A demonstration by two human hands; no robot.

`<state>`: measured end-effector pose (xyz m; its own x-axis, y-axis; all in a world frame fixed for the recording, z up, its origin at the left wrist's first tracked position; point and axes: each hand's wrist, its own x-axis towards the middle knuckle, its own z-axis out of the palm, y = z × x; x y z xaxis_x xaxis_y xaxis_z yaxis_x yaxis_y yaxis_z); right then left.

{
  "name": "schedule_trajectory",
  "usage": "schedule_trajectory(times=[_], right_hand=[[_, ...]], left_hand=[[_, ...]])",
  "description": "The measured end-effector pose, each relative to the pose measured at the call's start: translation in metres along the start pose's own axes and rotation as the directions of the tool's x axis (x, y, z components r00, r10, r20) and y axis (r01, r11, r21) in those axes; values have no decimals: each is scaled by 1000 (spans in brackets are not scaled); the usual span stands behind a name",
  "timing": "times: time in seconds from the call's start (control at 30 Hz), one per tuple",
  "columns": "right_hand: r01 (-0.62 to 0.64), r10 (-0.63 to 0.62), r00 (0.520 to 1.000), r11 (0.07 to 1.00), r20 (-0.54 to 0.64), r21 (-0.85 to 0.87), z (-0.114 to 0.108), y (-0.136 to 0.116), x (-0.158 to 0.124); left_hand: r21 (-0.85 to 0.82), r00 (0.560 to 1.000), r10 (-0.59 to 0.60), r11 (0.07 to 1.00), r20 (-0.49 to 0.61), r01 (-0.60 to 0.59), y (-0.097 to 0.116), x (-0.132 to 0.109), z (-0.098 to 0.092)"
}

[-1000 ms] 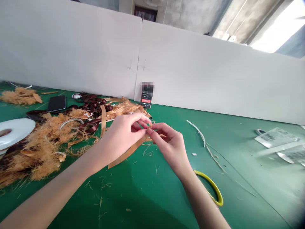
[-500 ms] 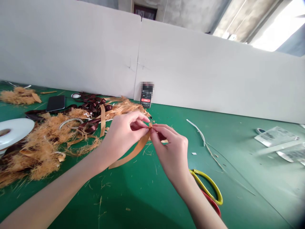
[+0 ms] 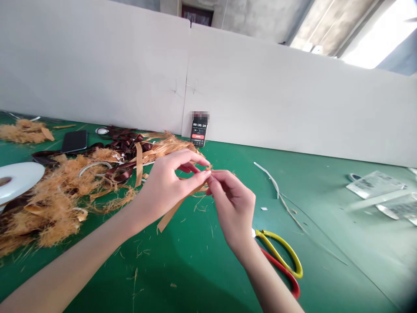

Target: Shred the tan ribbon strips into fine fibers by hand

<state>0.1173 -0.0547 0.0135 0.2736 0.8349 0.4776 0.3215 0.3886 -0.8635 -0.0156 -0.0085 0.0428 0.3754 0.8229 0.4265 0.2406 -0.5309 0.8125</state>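
My left hand (image 3: pixel 174 180) and my right hand (image 3: pixel 233 202) meet over the middle of the green table. Both pinch one end of a tan ribbon strip (image 3: pixel 171 215). The strip's other end hangs down to the left, below my left hand. A small tan tip pokes up between the fingertips; how it is folded there is too small to tell. Scissors (image 3: pixel 282 254) with one yellow and one red handle lie by my right wrist, which hides most of their blades.
Shaggy tan fibre (image 3: pixel 61 195) is heaped at the left, beside a white spool (image 3: pixel 19 180), a dark phone (image 3: pixel 74 141) and brown ribbon (image 3: pixel 125 143). Another phone (image 3: pixel 198 130) showing a timer leans on the white partition (image 3: pixel 293 95). Clear plastic packets (image 3: pixel 376 184) lie at the right.
The hanging strip has become straighter, and its lower end has shifted right. My right hand has turned slightly, and more of the scissors shows. Both hands keep their pinch.
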Motion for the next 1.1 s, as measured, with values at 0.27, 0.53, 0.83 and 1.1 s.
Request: schedule_trajectory(times=[0.27,0.53,0.83,1.1], right_hand=[[77,-78,997,995,-6,-64,3,8,0],[-22,21,997,1000,78,4,2,12,4],[202,-194,979,919,56,-340,1,7,13],[49,-44,999,970,25,-239,8,9,12]], left_hand=[[98,999,34,994,33,-37,-6,3,-3],[62,991,-64,996,119,57,-15,9,-11],[246,996,67,966,55,-78,-8,4,-4],[196,997,76,978,15,-77,-10,4,1]])
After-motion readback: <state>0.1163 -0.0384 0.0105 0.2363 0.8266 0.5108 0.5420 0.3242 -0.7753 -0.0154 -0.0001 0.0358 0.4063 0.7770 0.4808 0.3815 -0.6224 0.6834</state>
